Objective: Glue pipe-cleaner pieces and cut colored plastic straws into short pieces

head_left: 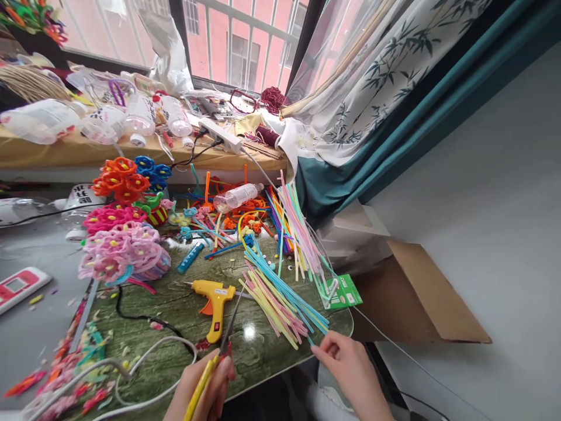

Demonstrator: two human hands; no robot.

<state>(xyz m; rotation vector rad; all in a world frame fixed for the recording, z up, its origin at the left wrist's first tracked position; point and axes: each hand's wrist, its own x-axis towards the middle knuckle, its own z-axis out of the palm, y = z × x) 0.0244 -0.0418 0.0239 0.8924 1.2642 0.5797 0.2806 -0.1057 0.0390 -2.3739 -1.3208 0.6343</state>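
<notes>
My left hand [204, 386] is closed around yellow-handled scissors [233, 318], whose dark blades point up and away over the table. At the table's near right edge, my right hand [346, 362] pinches what looks like the tip of a blue pipe cleaner [310, 340]; the rest of that piece is hard to make out. Just beyond my fingers lie loose bundles of light blue pipe cleaners [284, 286] and of yellow and pink pipe cleaners [272, 307]. A yellow hot glue gun [214, 301] rests on its side beyond the scissors.
Pipe-cleaner flowers [123, 251] stand at the left beside a grey mat [26, 333]. More pipe cleaners [298, 228] and a plastic bottle [239, 197] lie at the back. A green card pack [344, 291] sits near the right edge, above an open cardboard box [433, 292]. White cable [149, 351] loops in front.
</notes>
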